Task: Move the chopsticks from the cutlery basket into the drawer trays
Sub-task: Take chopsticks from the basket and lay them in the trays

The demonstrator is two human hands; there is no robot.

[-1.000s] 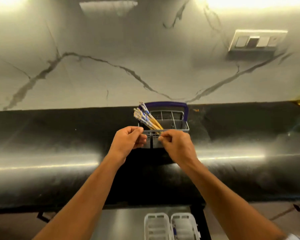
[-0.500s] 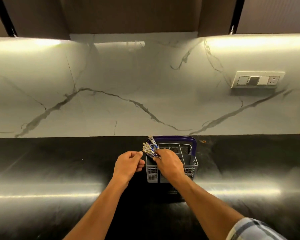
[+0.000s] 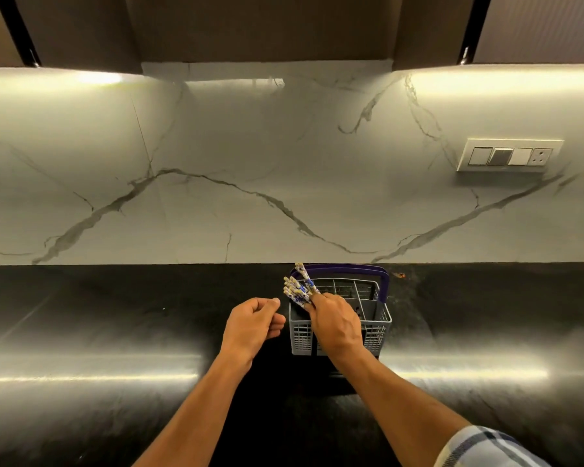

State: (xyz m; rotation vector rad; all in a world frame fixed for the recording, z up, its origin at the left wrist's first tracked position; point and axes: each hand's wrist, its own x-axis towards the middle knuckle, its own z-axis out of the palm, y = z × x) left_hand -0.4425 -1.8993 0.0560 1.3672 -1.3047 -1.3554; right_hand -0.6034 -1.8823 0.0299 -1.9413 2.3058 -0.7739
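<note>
Lit warmly from strips under the wall cabinets (image 3: 284,25), brightest on the upper marble backsplash (image 3: 250,156). Long streaks of glare on the dark countertop (image 3: 81,375) left and right of the grip. Deep shadow below it. Wide-angle bending at the edges; mild softness throughout.

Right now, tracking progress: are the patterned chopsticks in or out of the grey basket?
In: the blue-patterned chopsticks stand in the grey plastic basket, right hand grasping them.

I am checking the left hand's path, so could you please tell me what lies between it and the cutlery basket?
In the head view, only bare black countertop shows between the left hand and the cutlery basket; nothing else lies there.
</note>
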